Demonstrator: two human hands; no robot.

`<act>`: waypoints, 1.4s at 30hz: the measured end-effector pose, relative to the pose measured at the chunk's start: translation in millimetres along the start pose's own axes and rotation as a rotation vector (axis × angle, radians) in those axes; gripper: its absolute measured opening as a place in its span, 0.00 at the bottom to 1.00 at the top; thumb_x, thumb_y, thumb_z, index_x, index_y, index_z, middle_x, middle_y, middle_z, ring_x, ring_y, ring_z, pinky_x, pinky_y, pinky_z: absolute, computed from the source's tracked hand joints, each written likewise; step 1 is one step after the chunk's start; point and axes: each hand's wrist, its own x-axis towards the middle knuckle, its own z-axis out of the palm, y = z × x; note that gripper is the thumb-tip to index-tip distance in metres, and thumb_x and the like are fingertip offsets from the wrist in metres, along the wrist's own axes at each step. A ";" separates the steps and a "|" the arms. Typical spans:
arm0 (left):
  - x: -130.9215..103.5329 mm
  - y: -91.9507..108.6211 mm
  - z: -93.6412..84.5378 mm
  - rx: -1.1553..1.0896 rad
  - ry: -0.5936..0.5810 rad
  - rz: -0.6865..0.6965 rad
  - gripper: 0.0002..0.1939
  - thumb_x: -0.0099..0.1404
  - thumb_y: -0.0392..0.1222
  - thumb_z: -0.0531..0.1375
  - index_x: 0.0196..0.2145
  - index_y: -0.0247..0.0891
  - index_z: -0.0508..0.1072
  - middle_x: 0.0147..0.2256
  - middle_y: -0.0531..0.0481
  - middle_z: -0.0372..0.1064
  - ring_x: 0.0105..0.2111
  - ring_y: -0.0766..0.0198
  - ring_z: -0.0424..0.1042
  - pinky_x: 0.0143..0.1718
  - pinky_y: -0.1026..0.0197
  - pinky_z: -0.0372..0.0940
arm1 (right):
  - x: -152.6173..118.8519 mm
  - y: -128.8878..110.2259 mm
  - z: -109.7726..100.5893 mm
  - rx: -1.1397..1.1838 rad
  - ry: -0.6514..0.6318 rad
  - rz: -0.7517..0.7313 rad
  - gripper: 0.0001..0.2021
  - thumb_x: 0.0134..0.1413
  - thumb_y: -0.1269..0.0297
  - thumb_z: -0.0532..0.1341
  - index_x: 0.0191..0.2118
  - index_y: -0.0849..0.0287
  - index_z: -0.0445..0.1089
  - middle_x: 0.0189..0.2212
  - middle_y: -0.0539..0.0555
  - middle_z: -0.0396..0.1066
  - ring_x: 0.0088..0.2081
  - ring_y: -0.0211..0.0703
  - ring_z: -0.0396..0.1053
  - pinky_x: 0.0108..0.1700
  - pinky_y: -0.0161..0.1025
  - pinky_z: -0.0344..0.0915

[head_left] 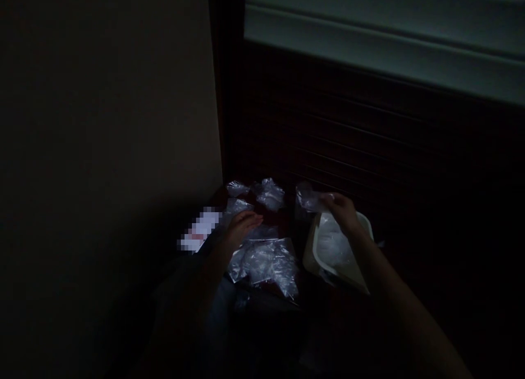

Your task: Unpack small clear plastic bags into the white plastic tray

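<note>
My right hand (342,208) pinches a clear plastic bag (308,199), which hangs out to the left of my fingers. Below that hand is a pale bin (365,226) with rounded corners and clear plastic in it. My left hand (243,227) is stretched out flat, fingers together, above a spread of clear plastic packets (262,261). Whether its fingertips touch the plastic is too dark to tell. Behind it lie a crumpled clear bag (270,194) and a smaller clear bag (238,188).
A pixelated bright rectangle (200,229) lies left of my left hand. The plain wall (110,94) rises on the left. Dark slatted panelling (348,133) stands behind the surface, with pale horizontal slats (381,40) above it. Deep shadow hides the lower edge of the scene.
</note>
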 end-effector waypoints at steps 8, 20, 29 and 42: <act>5.4 2.2 -4.1 -0.036 0.026 0.012 0.08 0.53 0.36 0.63 0.31 0.34 0.68 0.32 0.43 0.75 0.37 0.56 0.74 0.50 0.49 0.61 | -33.3 11.7 -39.9 -0.992 0.235 -0.285 0.13 0.53 0.64 0.52 0.40 0.62 0.69 0.36 0.62 0.71 0.37 0.48 0.68 0.39 0.40 0.59; 3.5 4.6 -3.8 -0.005 0.011 -0.035 0.09 0.52 0.37 0.63 0.31 0.34 0.68 0.34 0.42 0.74 0.38 0.55 0.74 0.48 0.49 0.63 | -56.7 54.9 -11.8 -1.147 -0.410 -0.184 0.20 0.60 0.59 0.46 0.52 0.62 0.64 0.49 0.62 0.67 0.49 0.49 0.65 0.48 0.41 0.58; 4.0 5.7 -6.7 0.007 0.008 -0.044 0.10 0.52 0.38 0.63 0.31 0.34 0.68 0.35 0.42 0.74 0.38 0.55 0.74 0.48 0.50 0.63 | -43.7 52.1 -6.5 -1.174 -0.331 -0.222 0.17 0.61 0.65 0.45 0.38 0.62 0.70 0.40 0.61 0.71 0.40 0.45 0.69 0.41 0.38 0.60; 0.0 7.1 -6.6 -0.022 0.017 -0.024 0.12 0.51 0.39 0.64 0.33 0.34 0.68 0.34 0.41 0.75 0.37 0.55 0.74 0.48 0.48 0.62 | -42.2 60.0 4.5 -1.223 -0.545 -0.084 0.16 0.58 0.70 0.46 0.38 0.63 0.71 0.37 0.63 0.74 0.38 0.47 0.71 0.38 0.38 0.62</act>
